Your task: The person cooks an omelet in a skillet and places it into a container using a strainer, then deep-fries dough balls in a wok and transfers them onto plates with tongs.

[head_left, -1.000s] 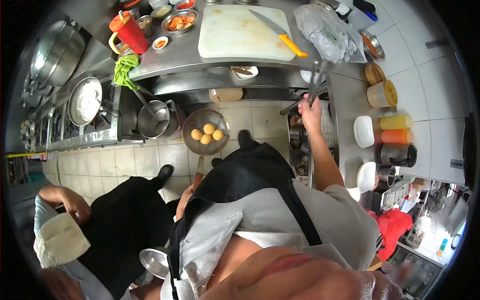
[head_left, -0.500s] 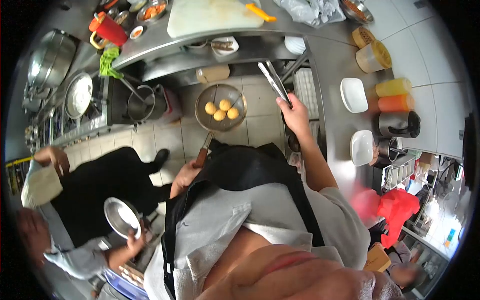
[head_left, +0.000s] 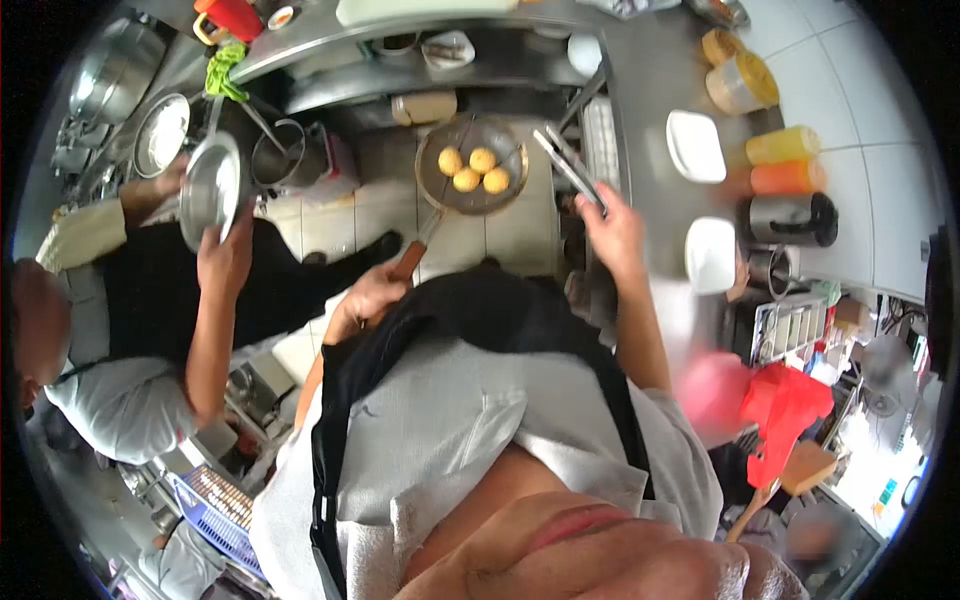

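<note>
My left hand (head_left: 374, 294) is closed round the wooden handle of a frying pan (head_left: 434, 172), which I hold out in front of me above the floor. Several round golden balls (head_left: 482, 160) lie grouped in the pan. A pair of metal tongs (head_left: 570, 168) is gripped in my right hand (head_left: 615, 240), to the right of the pan. The tips of the tongs point up and left, slightly apart, with nothing between them.
To my left a co-worker holds a metal bowl (head_left: 210, 190) near the stove with a white-filled pan (head_left: 162, 135). White dishes (head_left: 695, 146) and sauce bottles (head_left: 785, 146) stand on the right counter. Ahead is a steel counter with a shelf holding a small dish (head_left: 448, 50).
The pan has shifted right and slightly away from me with the balls in it. The co-worker has raised the metal bowl toward the stove. My right hand still grips the tongs.
</note>
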A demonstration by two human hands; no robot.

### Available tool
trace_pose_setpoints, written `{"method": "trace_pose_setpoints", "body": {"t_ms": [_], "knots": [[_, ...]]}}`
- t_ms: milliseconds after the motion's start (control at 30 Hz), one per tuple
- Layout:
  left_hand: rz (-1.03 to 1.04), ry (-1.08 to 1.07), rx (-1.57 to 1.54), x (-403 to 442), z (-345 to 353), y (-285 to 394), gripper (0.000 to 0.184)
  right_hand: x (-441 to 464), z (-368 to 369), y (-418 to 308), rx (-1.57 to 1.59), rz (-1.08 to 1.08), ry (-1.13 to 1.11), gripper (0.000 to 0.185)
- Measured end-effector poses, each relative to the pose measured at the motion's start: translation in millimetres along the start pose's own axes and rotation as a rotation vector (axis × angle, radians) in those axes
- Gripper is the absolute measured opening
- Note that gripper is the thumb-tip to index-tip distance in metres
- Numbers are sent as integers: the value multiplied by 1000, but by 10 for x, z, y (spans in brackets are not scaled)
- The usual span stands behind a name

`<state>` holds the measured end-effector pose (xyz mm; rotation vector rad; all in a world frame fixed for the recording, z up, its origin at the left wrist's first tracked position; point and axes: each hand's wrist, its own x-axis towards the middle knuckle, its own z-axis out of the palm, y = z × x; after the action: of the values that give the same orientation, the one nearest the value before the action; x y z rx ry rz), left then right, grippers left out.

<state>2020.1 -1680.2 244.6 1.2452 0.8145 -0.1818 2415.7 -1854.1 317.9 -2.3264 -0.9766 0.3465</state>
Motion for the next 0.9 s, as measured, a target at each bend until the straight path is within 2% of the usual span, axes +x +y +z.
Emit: {"method": "trace_pose_setpoints", "body": {"t_ms": [100, 167, 233, 267, 333, 500, 633, 833, 900], "knots": [[16, -16, 33, -115, 22, 112, 37, -166, -160, -177, -85, -7, 3, 44], [-28, -36, -3, -145, 17, 96, 27, -206, -186, -268, -139, -20, 17, 42], [20, -90, 8, -106, 6, -12, 29, -477, -121, -219, -188, -35, 24, 41], [22, -86, -88, -133, 6, -143, 31, -502, -82, -163, -212, -75, 6, 39], [47, -39, -12, -131, -38, -50, 32, -385, -121, -323, -259, -138, -43, 36], [-13, -139, -16, -333, 56, -56, 20, -563, -122, -592, -367, -17, -217, 37], [-50, -150, -42, -382, 123, -111, 21, -556, -57, -536, -446, 30, -309, 46], [-22, -200, -36, -523, 168, -122, 21, -782, 43, -494, -363, 164, -376, 55], [-60, -218, 4, -428, 264, -127, 28, -823, 0, -363, -364, 185, -389, 57]]}}
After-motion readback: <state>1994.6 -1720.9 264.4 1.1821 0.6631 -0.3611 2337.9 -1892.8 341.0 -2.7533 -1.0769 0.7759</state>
